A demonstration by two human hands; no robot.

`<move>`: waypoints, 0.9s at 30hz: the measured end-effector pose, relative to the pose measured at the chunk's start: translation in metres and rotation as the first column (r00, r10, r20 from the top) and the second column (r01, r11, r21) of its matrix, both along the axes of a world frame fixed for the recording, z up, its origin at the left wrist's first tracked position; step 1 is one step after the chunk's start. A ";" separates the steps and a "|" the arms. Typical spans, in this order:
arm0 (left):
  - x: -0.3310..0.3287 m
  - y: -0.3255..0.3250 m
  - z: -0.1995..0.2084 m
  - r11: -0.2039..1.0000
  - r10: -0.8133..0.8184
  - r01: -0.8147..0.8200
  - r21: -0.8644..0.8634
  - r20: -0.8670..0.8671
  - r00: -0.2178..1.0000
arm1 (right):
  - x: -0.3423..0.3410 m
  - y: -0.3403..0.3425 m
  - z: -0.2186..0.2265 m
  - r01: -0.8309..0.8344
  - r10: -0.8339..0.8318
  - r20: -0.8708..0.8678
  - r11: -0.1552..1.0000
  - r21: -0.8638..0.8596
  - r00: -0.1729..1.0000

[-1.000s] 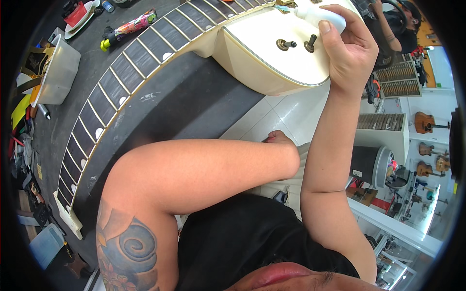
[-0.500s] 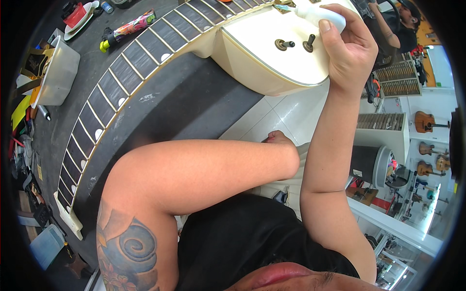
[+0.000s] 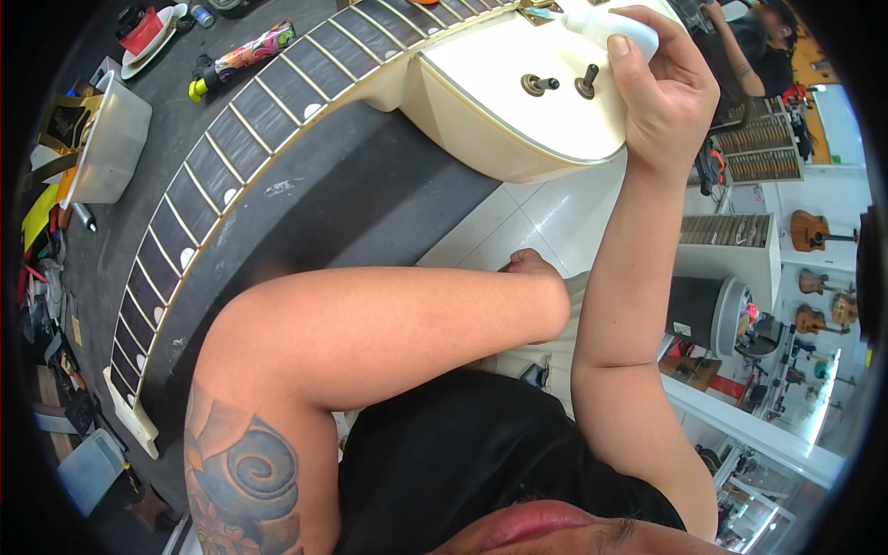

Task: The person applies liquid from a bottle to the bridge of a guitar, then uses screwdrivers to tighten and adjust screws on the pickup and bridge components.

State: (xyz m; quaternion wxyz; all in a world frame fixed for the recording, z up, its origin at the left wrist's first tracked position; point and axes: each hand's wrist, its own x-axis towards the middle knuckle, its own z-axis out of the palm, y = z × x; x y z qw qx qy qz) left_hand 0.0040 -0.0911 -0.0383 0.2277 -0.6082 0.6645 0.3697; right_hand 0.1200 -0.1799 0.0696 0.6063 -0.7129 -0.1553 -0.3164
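Note:
My right hand [image 3: 671,102] is closed around a small white squeeze bottle [image 3: 592,30] with a narrow, translucent tip. That tip points left, close to a gold-coloured metal part [image 3: 539,11] on a cream electric guitar body [image 3: 481,88]. Whether they touch I cannot tell. Two toggle switches [image 3: 586,83] stand on the body just below the bottle. The guitar's dark fretboard [image 3: 217,148], with metal frets and round pale inlays, curves down to the left. My left forearm crosses in front of me; only a bit of my left hand [image 3: 532,262] shows beyond it, its fingers mostly hidden.
On the dark workbench [image 3: 361,176] lie a colourful wrapped roll [image 3: 250,55] and a translucent plastic tub [image 3: 120,139] of parts. Tools crowd the left edge. Off to the right are a black bin [image 3: 698,310], wall-hung guitars [image 3: 809,231] and another person [image 3: 763,55].
The guitar body and its switches have shifted very slightly to the left. Both my hands stay in nearly the same place, with the bottle still held.

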 end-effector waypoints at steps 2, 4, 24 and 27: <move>0.000 0.000 0.000 1.000 0.003 -0.003 -0.007 -0.007 1.000 | 0.000 0.001 0.000 -0.005 0.005 0.002 1.000 0.006 1.000; 0.000 0.000 0.001 1.000 0.004 -0.005 -0.015 -0.015 1.000 | 0.000 0.000 0.000 -0.010 0.010 0.004 1.000 0.011 1.000; -0.001 -0.003 0.003 0.995 0.099 -0.098 0.020 -0.055 0.994 | 0.000 -0.001 0.001 0.044 -0.043 -0.070 0.999 0.012 0.997; -0.001 0.000 0.006 0.995 0.099 -0.097 0.033 -0.057 0.993 | 0.001 0.001 0.000 0.016 -0.012 -0.061 0.998 0.062 0.998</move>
